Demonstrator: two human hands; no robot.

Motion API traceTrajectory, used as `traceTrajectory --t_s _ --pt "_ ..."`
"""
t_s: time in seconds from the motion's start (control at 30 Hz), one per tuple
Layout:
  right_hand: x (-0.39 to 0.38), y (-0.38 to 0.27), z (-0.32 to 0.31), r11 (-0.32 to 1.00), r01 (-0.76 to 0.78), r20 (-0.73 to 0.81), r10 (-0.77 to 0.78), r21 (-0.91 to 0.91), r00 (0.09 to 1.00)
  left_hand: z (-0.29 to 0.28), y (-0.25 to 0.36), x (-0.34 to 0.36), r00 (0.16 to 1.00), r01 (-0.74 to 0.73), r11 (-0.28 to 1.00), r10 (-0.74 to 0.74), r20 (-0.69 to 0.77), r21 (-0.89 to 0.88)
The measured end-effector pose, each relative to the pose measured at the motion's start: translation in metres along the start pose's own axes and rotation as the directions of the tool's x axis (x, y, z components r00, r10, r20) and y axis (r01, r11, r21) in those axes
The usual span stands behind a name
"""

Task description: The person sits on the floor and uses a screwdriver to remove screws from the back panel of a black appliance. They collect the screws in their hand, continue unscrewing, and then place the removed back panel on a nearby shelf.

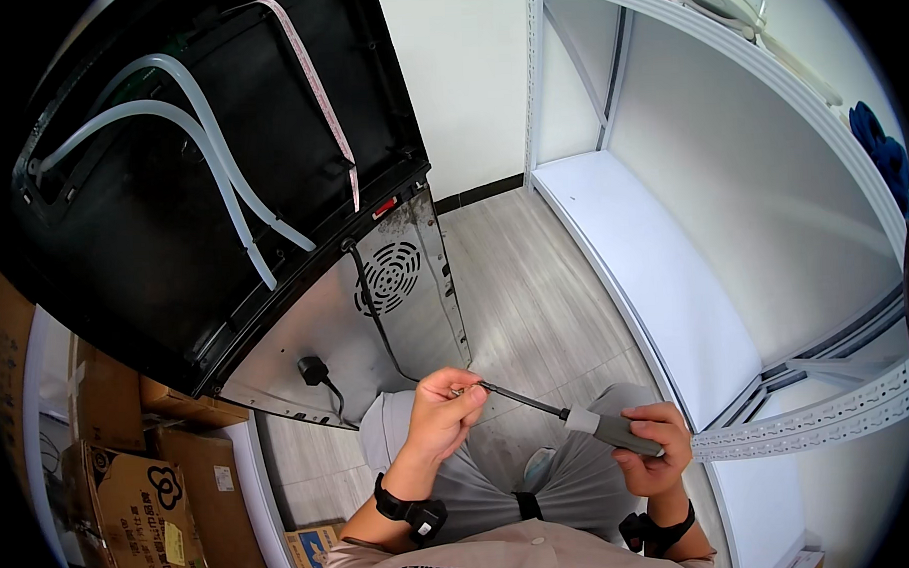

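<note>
My right hand (655,447) is wrapped round the grey handle of a screwdriver (612,431), held level above my lap. Its dark shaft points left to my left hand (442,415), whose thumb and forefinger pinch at the tip. Whatever sits between those fingertips is too small to make out. Beyond the left hand stands a machine with a metal panel (287,360) and an opened black top (299,139). A black cord (367,287) runs down the panel and passes behind my left hand.
Two pale tubes (204,132) and a pink-white ribbon cable (312,79) hang in the black top. A black plug (313,370) is at the panel. White shelving (634,268) stands right, cardboard boxes (142,515) lower left. Grey plank floor (519,272) lies between.
</note>
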State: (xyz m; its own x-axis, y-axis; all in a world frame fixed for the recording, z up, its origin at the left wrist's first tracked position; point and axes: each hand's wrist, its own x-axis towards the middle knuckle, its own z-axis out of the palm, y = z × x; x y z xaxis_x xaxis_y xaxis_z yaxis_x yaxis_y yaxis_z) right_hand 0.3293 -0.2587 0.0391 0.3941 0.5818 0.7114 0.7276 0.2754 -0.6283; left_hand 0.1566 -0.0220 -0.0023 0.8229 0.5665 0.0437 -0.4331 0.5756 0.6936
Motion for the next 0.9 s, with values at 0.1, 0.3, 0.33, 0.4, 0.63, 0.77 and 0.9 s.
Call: traceTrajectory --t_s 0.1,0.3,0.33,0.4,0.63,0.77,0.9 --pt "-0.001 0.000 0.000 1.000 -0.002 0.016 0.002 -0.003 1.000 0.000 0.000 0.000 1.000 -0.006 1.000 0.006 0.015 -0.010" --pt "0.001 -0.002 0.001 1.000 0.009 0.034 -0.008 -0.025 0.999 -0.006 -0.003 0.000 0.999 0.017 0.996 -0.013 0.041 -0.093" --pt "0.001 -0.002 0.002 1.000 0.004 0.027 -0.003 -0.018 1.000 -0.005 -0.003 0.000 0.999 0.017 0.996 -0.013 0.050 -0.093" --pt "0.001 -0.003 0.003 1.000 -0.011 0.016 0.011 -0.013 1.000 -0.005 -0.003 0.000 0.999 0.012 0.997 -0.008 0.048 -0.081" --pt "0.009 -0.002 0.002 0.999 -0.043 0.086 0.042 0.011 0.995 -0.008 0.002 -0.001 0.999 -0.019 0.999 0.018 0.048 0.030" --pt "0.009 0.000 0.003 1.000 -0.011 0.122 0.008 0.022 0.992 -0.004 0.006 0.002 0.999 0.019 1.000 -0.019 0.028 -0.020" --pt "0.016 -0.005 0.011 0.996 -0.085 0.070 0.082 0.036 0.994 0.018 0.019 0.018 0.999 0.041 0.996 -0.040 0.007 -0.080"
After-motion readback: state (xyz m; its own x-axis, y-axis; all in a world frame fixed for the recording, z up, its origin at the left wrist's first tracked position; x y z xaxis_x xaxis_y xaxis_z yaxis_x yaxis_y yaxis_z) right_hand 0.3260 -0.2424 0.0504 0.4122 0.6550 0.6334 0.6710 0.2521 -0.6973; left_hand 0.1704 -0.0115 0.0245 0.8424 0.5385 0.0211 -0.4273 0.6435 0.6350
